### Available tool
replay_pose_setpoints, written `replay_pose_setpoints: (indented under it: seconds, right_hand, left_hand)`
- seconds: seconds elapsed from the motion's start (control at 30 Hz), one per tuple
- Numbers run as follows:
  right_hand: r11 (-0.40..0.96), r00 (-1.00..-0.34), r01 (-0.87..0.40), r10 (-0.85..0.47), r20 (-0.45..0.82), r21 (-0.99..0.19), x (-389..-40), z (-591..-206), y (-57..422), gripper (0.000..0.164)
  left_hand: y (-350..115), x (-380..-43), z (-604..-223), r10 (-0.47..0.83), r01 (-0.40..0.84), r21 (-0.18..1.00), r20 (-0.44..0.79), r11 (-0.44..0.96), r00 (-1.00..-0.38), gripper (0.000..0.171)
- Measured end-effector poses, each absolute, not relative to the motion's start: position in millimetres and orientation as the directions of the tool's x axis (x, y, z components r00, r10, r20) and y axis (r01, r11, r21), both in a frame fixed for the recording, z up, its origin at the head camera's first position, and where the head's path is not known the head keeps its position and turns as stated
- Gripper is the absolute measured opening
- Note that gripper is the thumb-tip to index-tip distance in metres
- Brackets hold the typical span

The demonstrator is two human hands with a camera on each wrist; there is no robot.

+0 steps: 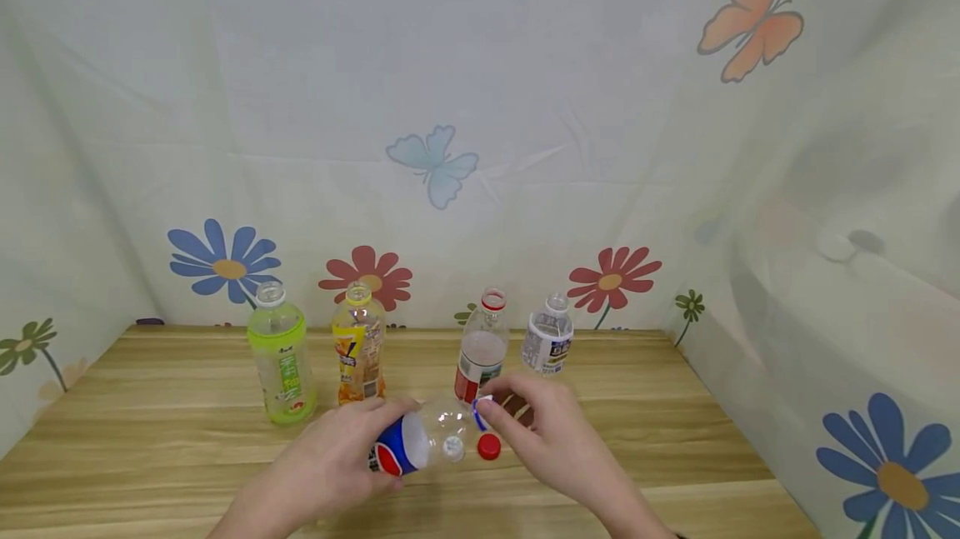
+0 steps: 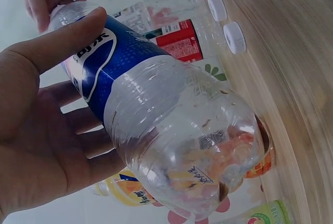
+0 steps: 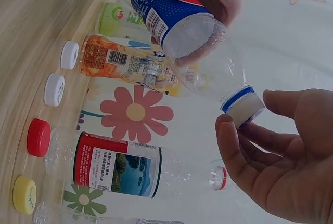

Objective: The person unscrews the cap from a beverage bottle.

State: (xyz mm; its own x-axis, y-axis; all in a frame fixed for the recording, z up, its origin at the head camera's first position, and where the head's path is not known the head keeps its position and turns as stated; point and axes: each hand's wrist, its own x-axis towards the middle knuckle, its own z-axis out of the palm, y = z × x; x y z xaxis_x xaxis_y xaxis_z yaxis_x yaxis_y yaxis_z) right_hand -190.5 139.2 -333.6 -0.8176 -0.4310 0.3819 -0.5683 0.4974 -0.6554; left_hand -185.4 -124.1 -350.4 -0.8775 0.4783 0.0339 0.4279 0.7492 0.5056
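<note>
My left hand (image 1: 330,456) grips a clear plastic soda bottle (image 1: 401,444) by its blue label, thumb on one side and fingers on the other. The bottle lies tilted in the air, its neck to the right and its base toward the left wrist camera. At the neck, the curled thumb and fingers of my right hand (image 1: 551,431) close round a white bottle cap (image 3: 245,110) beside a blue ring. In the left wrist view the neck is partly hidden. Little liquid shows in the bottle (image 2: 182,120).
Behind stand uncapped bottles: a green-labelled one (image 1: 281,364), a yellow-labelled one (image 1: 358,356), a red-labelled one (image 1: 480,347) and a small clear one (image 1: 547,335). Loose on the wooden table (image 1: 150,439) lie a red cap (image 1: 489,446), white caps (image 3: 54,89) and a yellow cap (image 3: 24,195).
</note>
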Motion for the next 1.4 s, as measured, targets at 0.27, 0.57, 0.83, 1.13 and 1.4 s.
replay_pose_setpoints:
  seconds: [0.27, 0.57, 0.83, 1.13, 1.4]
  right_hand:
    - [0.478, -0.808, -0.576, -0.454, 0.375, -0.663, -189.6, -332.9, 140.8, 0.010]
    - [0.460, -0.781, -0.607, -0.498, 0.377, -0.648, -189.1, -332.7, 143.4, 0.016]
    - [0.453, -0.766, -0.626, -0.512, 0.389, -0.635, -187.6, -332.6, 142.9, 0.021]
    - [0.477, -0.797, -0.593, -0.464, 0.387, -0.649, -190.3, -335.2, 141.0, 0.019]
    - [0.505, -0.820, -0.562, -0.446, 0.359, -0.656, -194.3, -337.1, 139.4, 0.017]
  left_hand:
    - [-124.2, -185.6, -350.5, 0.482, 0.430, 0.504, 0.032, 0.749, -0.876, 0.073]
    - [-124.8, -185.6, -350.9, 0.483, 0.433, 0.506, 0.035, 0.746, -0.875, 0.073]
    - [-124.7, -186.2, -351.6, 0.479, 0.423, 0.515, 0.027, 0.746, -0.877, 0.073]
    - [-125.4, -186.9, -352.2, 0.471, 0.410, 0.524, 0.019, 0.746, -0.882, 0.074]
    - [-124.5, -188.2, -353.2, 0.449, 0.402, 0.504, 0.030, 0.764, -0.893, 0.072]
